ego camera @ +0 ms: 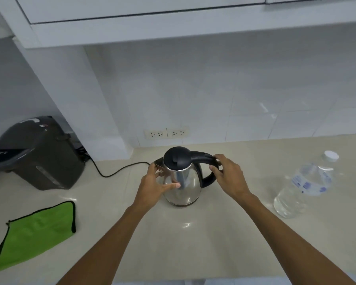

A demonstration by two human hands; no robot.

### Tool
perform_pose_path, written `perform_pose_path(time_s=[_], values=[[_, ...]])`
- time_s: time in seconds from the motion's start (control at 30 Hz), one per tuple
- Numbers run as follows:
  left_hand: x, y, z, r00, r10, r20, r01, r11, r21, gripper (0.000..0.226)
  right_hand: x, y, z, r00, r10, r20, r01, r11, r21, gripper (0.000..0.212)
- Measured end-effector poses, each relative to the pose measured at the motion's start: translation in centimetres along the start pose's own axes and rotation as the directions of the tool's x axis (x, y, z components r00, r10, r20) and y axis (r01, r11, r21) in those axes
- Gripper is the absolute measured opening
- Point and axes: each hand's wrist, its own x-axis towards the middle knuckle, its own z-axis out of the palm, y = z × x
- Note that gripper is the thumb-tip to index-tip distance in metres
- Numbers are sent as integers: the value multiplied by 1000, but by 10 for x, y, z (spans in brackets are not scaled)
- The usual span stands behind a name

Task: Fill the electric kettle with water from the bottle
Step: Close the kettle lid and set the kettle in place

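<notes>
While both hands sit on it, the steel kettle (182, 179) stands upright near the middle of the beige tabletop (193, 243), black lid (176, 157) down. Left hand (152, 186) spread against the body, thumb laid across the front, fingers at the spout side. Right hand (228, 175) curled around the black handle (206, 161), gripping it.

One water bottle (304, 188), clear, white cap on, stands well apart to the right; open tabletop between it and the kettle. One dark hot-water dispenser (35, 155) at far left against the wall. One black cord (115, 171) trails across the tabletop from the dispenser side toward the kettle's back; its end is hidden behind the kettle. One green cloth (35, 233), dark-edged, lies flat at front left. Two wall sockets (166, 133), side by side, directly behind the kettle, nothing plugged in. White cabinet (173, 17) overhangs above.

Count: kettle 1, bottle 1, dispenser 1, cloth 1, cord 1, sockets 2, hands 2.
</notes>
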Motion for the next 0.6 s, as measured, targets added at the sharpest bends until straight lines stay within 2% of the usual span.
perform_pose_path(time_s=[0.23, 0.6], values=[[48, -10, 5, 998, -49, -30, 48, 999, -23, 94, 52, 13, 19, 999, -2, 52, 1, 1000, 10, 30], [74, -24, 17, 996, -81, -45, 82, 997, 12, 96, 76, 30, 29, 996, 25, 83, -26, 1000, 18, 32]])
